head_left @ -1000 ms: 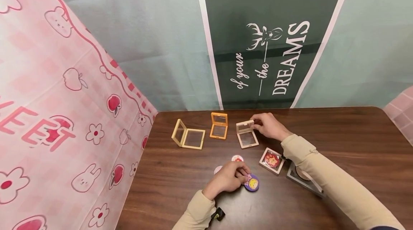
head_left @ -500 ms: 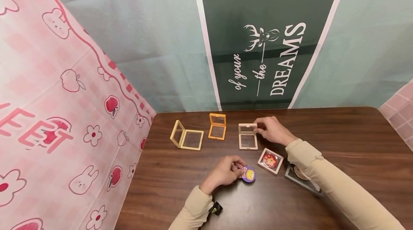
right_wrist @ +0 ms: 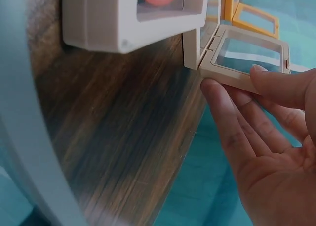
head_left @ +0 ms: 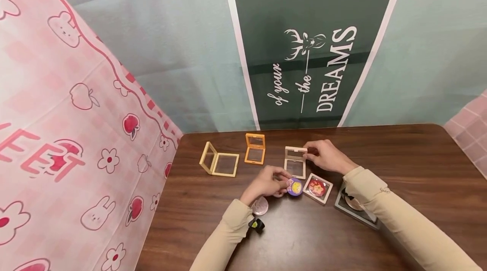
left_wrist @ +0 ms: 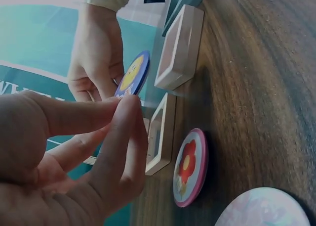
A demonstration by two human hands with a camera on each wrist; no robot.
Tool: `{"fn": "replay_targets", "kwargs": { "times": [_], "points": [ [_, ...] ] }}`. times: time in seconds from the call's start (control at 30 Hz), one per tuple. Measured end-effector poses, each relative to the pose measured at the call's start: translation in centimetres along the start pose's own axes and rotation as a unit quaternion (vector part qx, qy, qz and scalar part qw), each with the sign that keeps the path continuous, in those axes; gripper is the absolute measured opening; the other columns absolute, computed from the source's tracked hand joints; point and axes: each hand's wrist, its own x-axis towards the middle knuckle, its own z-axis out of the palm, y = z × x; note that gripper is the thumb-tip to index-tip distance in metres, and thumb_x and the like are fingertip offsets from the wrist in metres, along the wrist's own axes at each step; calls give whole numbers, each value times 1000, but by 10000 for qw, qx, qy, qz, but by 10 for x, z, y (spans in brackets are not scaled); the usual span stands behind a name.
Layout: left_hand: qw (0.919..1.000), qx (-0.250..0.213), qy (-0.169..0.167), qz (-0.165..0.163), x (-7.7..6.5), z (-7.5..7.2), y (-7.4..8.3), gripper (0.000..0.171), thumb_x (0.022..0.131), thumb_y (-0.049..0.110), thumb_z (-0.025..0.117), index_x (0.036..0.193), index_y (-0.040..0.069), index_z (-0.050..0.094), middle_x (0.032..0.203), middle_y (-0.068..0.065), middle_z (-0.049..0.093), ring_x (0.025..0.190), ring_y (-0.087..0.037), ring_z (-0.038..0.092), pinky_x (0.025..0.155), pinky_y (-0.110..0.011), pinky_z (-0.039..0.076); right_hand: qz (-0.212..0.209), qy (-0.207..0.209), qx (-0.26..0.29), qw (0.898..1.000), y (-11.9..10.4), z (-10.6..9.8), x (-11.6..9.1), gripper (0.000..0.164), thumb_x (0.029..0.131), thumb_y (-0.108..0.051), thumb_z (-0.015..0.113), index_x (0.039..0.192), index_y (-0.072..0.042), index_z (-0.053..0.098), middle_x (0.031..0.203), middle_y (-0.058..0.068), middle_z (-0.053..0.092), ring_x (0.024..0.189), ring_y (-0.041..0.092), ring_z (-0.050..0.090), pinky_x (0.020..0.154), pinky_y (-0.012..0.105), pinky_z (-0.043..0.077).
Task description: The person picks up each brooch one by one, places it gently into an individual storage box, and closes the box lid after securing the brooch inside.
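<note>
My left hand (head_left: 268, 184) pinches a round purple pin badge (head_left: 295, 187) with a yellow cartoon character between thumb and fingers. In the left wrist view the badge (left_wrist: 132, 73) is tilted on edge above the table. It overlaps the near edge of a small cream display case (head_left: 295, 168), whose hinged clear lid stands raised. Thumb and fingers of my right hand (head_left: 325, 155) pinch that lid's side; the right wrist view shows the lid frame (right_wrist: 229, 78) between them. A red-flower badge (left_wrist: 190, 166) lies under my left hand, hidden in the head view.
Left of the cream case stand an orange case (head_left: 255, 155) and a yellow case (head_left: 226, 165), both with lids up. To the right lie a closed case (head_left: 317, 188) holding a red badge and a grey case (head_left: 357, 212). A pale badge (head_left: 260, 206) lies by my left wrist.
My left hand has carried the purple badge away from me, up to the cream case. The cream case, its lid still held by my right hand, has turned squarer and shifted slightly right.
</note>
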Motion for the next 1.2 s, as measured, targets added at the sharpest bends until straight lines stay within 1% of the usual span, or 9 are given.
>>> {"fn": "replay_targets", "kwargs": {
  "times": [0.17, 0.33, 0.53, 0.63, 0.73, 0.83, 0.97, 1.07, 1.2],
  "points": [
    [9998, 139, 173, 19, 8, -1, -1, 12, 98, -1, 71, 108, 2, 77, 87, -3, 74, 71, -19, 73, 56, -28, 57, -79, -52, 14, 10000, -5, 0, -3, 5, 96, -6, 78, 100, -7, 77, 87, -1, 74, 74, 11, 60, 69, 29, 51],
    [9982, 349, 488, 90, 16, -3, -1, 12, 99, 0, 70, 108, 3, 77, 84, -2, 72, 72, -14, 73, 62, -25, 60, -144, -83, 0, 9999, -7, 1, -4, 9, 96, -4, 76, 103, -10, 78, 92, 0, 76, 78, 11, 62, 72, 33, 54],
    [9967, 378, 715, -73, 27, -3, -2, 10, 99, 4, 73, 108, 5, 77, 81, 0, 69, 71, -10, 71, 61, -22, 57, -103, -168, 86, 9998, -7, 0, -5, 10, 98, -7, 76, 107, -10, 78, 96, 1, 78, 85, 13, 68, 76, 38, 58],
    [9954, 432, 844, -155, 31, -1, -3, 9, 98, 6, 75, 107, 6, 78, 81, 0, 69, 71, -11, 71, 59, -21, 54, -41, -198, 165, 9997, -6, -1, -7, 11, 98, -7, 76, 109, -9, 78, 98, 2, 78, 88, 14, 71, 77, 38, 59],
    [9940, 476, 960, -205, 33, 0, -3, 8, 97, 7, 77, 106, 7, 78, 81, 0, 69, 71, -10, 71, 61, -21, 55, 5, -233, 223, 9995, -6, -1, -8, 12, 98, -6, 75, 110, -7, 78, 98, 2, 78, 89, 14, 72, 76, 35, 59],
    [9928, 438, 1077, -289, 36, 1, -3, 7, 95, 6, 79, 103, 7, 78, 79, -1, 69, 69, -9, 69, 64, -21, 57, 1, -206, 212, 9996, -6, -2, -8, 12, 99, -8, 75, 111, -8, 78, 98, 1, 78, 86, 13, 69, 76, 33, 57],
    [9916, 355, 1187, -378, 39, 2, -3, 6, 93, 4, 80, 99, 6, 77, 79, -1, 70, 67, -9, 68, 65, -22, 59, 44, -97, 156, 9998, -8, -2, -7, 13, 102, -19, 74, 113, -13, 79, 100, 0, 77, 85, 14, 64, 79, 36, 56],
    [9915, 208, 1202, -448, 41, 2, -3, 6, 93, 3, 80, 97, 4, 77, 79, -2, 71, 67, -10, 69, 66, -24, 61, 126, -105, 186, 9997, -8, -2, -9, 17, 107, -25, 68, 117, -14, 78, 102, 0, 77, 87, 14, 63, 83, 39, 56],
    [9919, 22, 1169, -486, 42, 4, -5, 6, 94, 4, 80, 97, 1, 76, 78, -4, 73, 66, -9, 70, 66, -26, 62, 210, -152, 226, 9994, -6, 0, -13, 23, 110, -25, 62, 119, -12, 78, 101, 2, 78, 90, 15, 66, 88, 43, 57]
  ]
}}
